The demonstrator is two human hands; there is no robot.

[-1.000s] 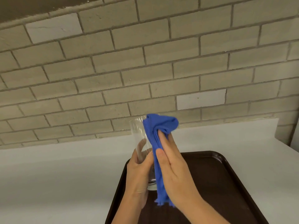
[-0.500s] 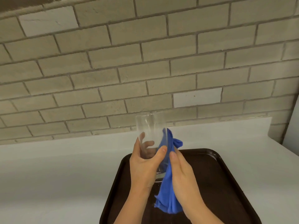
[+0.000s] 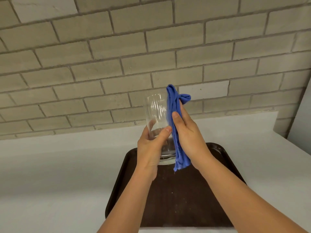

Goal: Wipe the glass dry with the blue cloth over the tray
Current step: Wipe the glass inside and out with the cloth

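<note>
Fingers of the left hand [image 3: 152,149] are wrapping around the lower half of one tall clear drinking glass [image 3: 157,118], thumb tip pressing its near side, holding it upright. Beside it, the right hand [image 3: 188,135] is lying flat with fingers extended and close together, pressing one bunched blue cloth [image 3: 175,125] against the right side of the glass; the cloth is reaching above the glass rim and hanging below its base. Both hands and the glass are hovering above the far end of one dark brown rectangular plastic tray [image 3: 223,158], not touching it. Under the tray, one white counter [image 3: 58,174] is running back to a grey brick wall [image 3: 117,56].
</note>
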